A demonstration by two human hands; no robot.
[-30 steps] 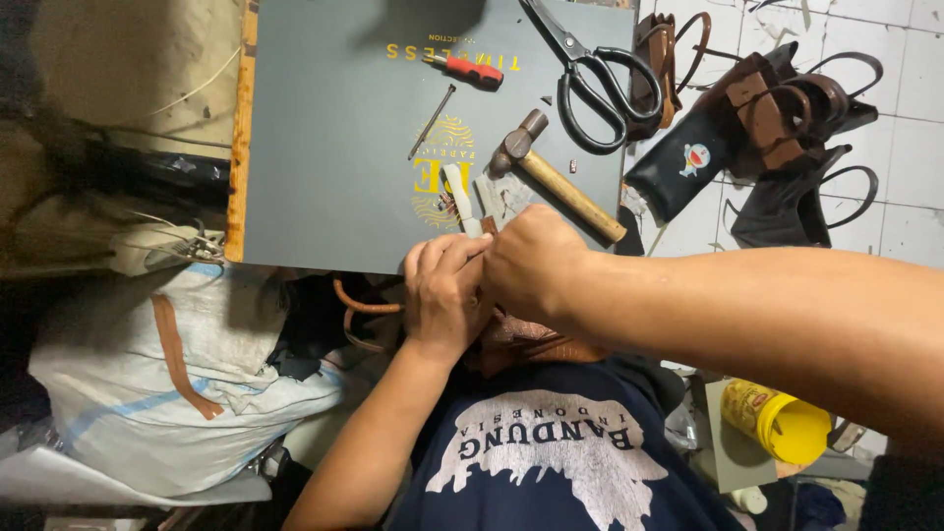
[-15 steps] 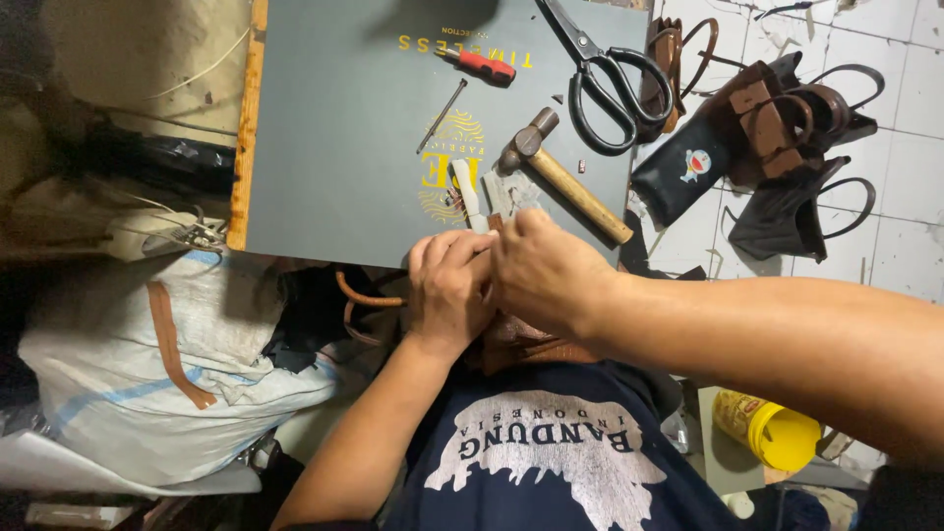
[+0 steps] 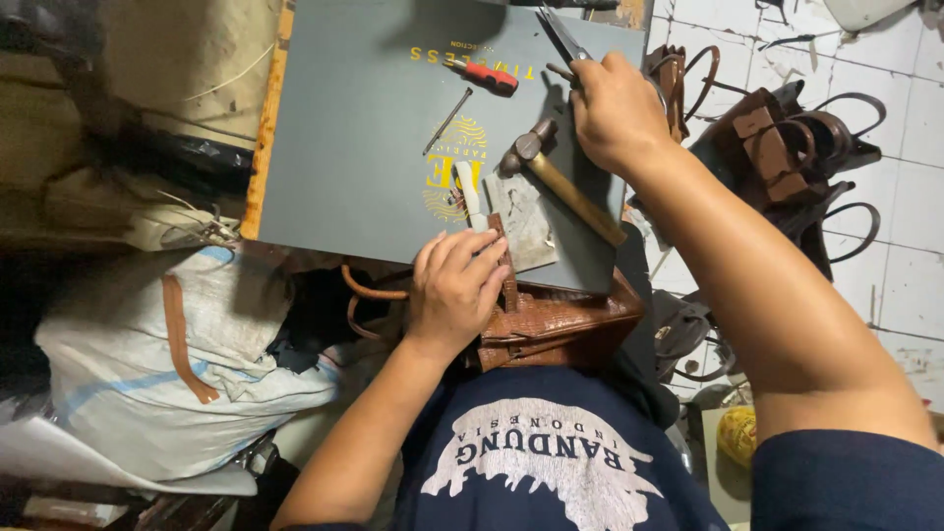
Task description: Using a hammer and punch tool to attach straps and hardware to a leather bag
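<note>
Half a second ago both hands were bunched together over the brown bag [image 3: 551,329] at the near edge of the grey board [image 3: 364,147]; now only the left hand [image 3: 457,285] is there, and the right hand [image 3: 618,108] has gone out to the far edge of the board. The left hand lies palm down, fingers curled over the bag's strap where it meets the board, pressing it flat. Beyond it the hammer [image 3: 565,187] lies on the board, its long axis slanting, head toward the board's middle, handle toward its right edge. The right arm is stretched forward, hand closed around the scissors [image 3: 562,34], whose blades point away past the board's far edge.
</note>
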